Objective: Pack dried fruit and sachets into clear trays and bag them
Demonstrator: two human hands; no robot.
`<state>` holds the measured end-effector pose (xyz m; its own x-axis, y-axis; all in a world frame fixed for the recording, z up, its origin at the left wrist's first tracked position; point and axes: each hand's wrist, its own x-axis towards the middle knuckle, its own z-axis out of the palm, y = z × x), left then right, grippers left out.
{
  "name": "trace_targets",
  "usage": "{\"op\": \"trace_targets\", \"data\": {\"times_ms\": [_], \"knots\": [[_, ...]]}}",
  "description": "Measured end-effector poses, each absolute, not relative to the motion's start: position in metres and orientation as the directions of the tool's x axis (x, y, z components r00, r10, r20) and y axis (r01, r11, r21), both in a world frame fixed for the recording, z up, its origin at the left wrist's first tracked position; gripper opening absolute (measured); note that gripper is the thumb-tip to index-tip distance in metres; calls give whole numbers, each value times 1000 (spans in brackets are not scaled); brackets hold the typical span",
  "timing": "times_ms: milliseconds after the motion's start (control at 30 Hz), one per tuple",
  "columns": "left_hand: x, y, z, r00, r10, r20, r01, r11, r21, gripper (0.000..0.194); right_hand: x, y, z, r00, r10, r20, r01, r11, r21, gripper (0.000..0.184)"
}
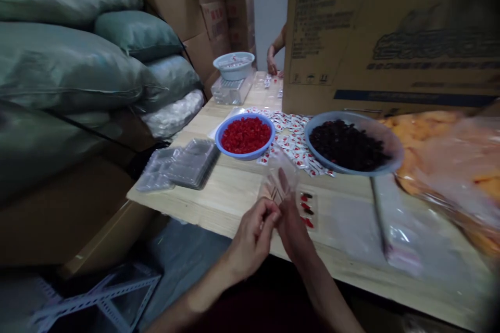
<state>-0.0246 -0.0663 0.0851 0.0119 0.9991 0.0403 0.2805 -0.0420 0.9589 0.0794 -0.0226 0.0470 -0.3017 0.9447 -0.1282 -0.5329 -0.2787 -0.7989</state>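
Note:
My left hand (253, 231) is closed, its thumb and fingers pinching the near edge of a clear plastic bag (282, 161). Beside it, my right hand (294, 226) also grips the bag, with its fingers partly behind or within the see-through film. The bag is held above the wooden table. Just right of my right hand lies a clear blister tray (314, 212) with several red and dark brown pieces in it. Beyond the bag stand a blue bowl of red pieces (245, 135) and a wider bowl of dark pieces (349, 144).
Small printed sachets (291, 143) are scattered between the bowls. Stacked clear trays (191, 164) lie left. Flat plastic bags (357, 223) and a large bag of orange items (445, 151) lie right. A big carton (390, 36) stands behind; another person's hand (272, 62) works beyond.

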Motion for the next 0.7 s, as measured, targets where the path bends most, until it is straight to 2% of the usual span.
{"op": "trace_targets", "data": {"times_ms": [100, 233, 400, 700], "knots": [[-13, -60, 79, 65, 997, 45, 225, -59, 973, 16, 76, -24, 42, -427, 890, -158, -690, -434, -579, 60], [-9, -50, 68, -2, 999, -41, 78, 42, 996, 18, 75, -36, 22, -500, 858, -118, -743, -495, -450, 54], [-6, -48, 59, -51, 987, -151, -56, 149, 987, 24, 72, -44, 11, -484, 856, -182, -746, -513, -424, 51], [-5, -52, 60, -42, 983, -176, -94, 172, 981, 26, 77, -49, 10, -490, 847, -205, -741, -529, -413, 53]]}}
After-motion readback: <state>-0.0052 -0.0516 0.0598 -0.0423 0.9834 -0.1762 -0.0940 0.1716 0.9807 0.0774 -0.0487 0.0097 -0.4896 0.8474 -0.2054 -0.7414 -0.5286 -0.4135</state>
